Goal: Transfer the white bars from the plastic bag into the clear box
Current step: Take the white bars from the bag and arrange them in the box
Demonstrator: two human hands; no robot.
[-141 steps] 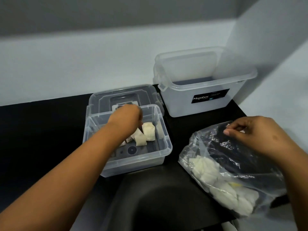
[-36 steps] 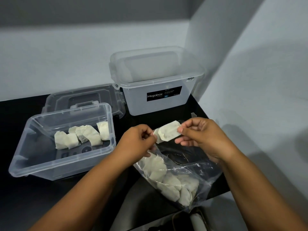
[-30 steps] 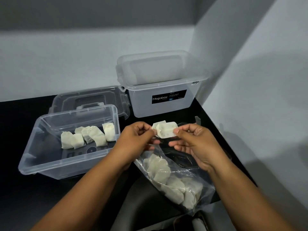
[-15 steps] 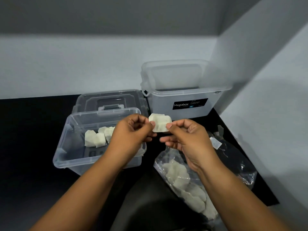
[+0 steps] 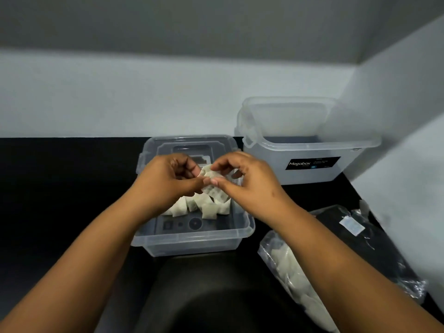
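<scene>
Where they earlier hovered beside it, both hands (image 5: 211, 181) now hold a bar (image 5: 211, 180) over the clear box (image 5: 192, 239).

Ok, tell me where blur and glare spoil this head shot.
Head view: the plastic bag at lower right is smeared with motion blur; the white bar pinched in both hands is soft; wide-angle distortion bends the far wall line; faint glare on the clear box front rim; the black table swallows shadow detail.

Black table (image 5: 60, 188) — clear box (image 5: 192, 239), lid (image 5: 187, 145), tub (image 5: 310, 164), plastic bag (image 5: 348, 260) on it.
</scene>
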